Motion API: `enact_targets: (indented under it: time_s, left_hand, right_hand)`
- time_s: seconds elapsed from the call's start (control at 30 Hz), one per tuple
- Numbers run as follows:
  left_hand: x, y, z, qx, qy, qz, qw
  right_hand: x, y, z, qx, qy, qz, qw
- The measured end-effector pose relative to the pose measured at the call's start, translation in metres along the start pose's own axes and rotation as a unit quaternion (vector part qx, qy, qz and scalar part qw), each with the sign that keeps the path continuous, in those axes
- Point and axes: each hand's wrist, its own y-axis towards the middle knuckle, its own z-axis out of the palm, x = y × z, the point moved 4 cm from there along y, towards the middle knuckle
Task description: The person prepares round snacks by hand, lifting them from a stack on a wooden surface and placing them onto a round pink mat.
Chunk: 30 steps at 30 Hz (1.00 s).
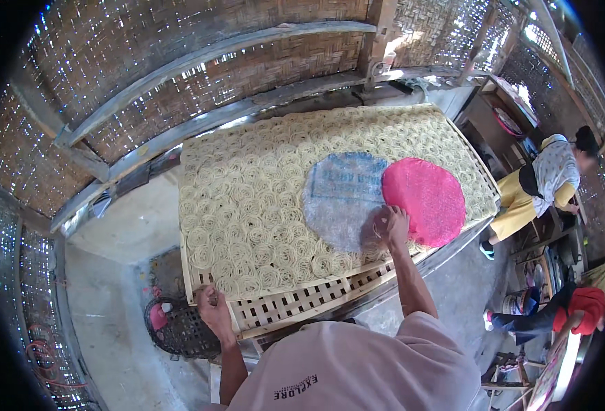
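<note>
A wide woven bamboo tray (pixel 275 314) lies before me, covered with rows of pale yellow noodle coils (pixel 248 205). On the coils rest two round flat pieces: a faded blue-and-white one (pixel 343 198) and a bright pink one (pixel 426 202) overlapping its right edge. My right hand (pixel 395 229) is closed over the meeting edges of these two; what its fingers hold is too small to make out. At the tray's near left corner, my left hand (pixel 213 308) has curled fingers, and whatever they grip is hidden.
A dark woven basket (pixel 186 333) with a pink item inside stands below the tray's left corner. To the right, one person in yellow trousers (pixel 511 202) bends forward, and another in a red top (pixel 587 308) works lower down. Woven bamboo walls (pixel 234 75) rise behind the tray.
</note>
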Motion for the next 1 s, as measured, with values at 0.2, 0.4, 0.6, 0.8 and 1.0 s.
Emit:
enact_targets:
  time_s: [0.2, 0.4, 0.6, 0.8, 1.0]
  left_hand:
    - [-0.002, 0.0, -0.002, -0.011, -0.028, 0.005, 1.0]
    - [-0.019, -0.003, 0.0, -0.007, -0.035, 0.022, 0.999]
    - [-0.028, -0.016, 0.011, 0.052, -0.089, -0.057, 0.993]
    - [-0.066, -0.044, 0.052, 0.382, -0.344, -0.283, 0.81]
    - [-0.06, -0.028, 0.037, 0.229, -0.414, -0.23, 0.851]
  right_hand:
    - [0.024, -0.022, -0.028, 0.037, -0.026, 0.04, 0.998]
    - [0.016, -0.018, -0.022, 0.086, 0.004, 0.073, 0.994]
    - [0.073, -0.019, -0.049, 0.135, 0.108, 0.041, 0.984]
    - [0.226, -0.058, -0.061, 0.287, 0.473, 0.002, 0.833]
    - [0.261, -0.063, -0.078, 0.257, 0.44, -0.233, 0.828]
